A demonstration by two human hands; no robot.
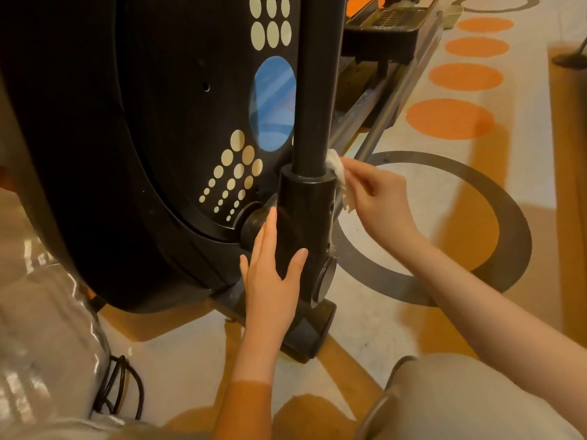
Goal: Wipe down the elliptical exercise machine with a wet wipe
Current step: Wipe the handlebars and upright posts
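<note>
The wet wipe (338, 176) is bunched into a white wad and pressed against the right side of the black upright post (313, 90) of the elliptical machine (143, 138), just where the post drops into the wider black sleeve (305, 223) near the floor. Your right hand (378, 198) pinches that wad with curled fingers, and a loose tail of it hangs below your fingertips. Your left hand (270, 281) lies open and flat on the near face of the sleeve, fingers straight and thumb spread, steadying the part. To do this stroke well, I would spread the wipe out so more of its surface meets the metal, then wrap it partway around the post and work around the ledge at the joint, where grime likely gathers. Keep the left hand braced as it is, but shift it when you reach that face of the sleeve, so no patch goes unwiped under your palm. Further out, the wheel housing (190, 106) with its pale dots sits to the left, the rails (381, 103) and a pedal (387, 23) run off to the far right, and a coiled black cable (122, 389) lies on the patterned floor (413, 328) at near left.
</note>
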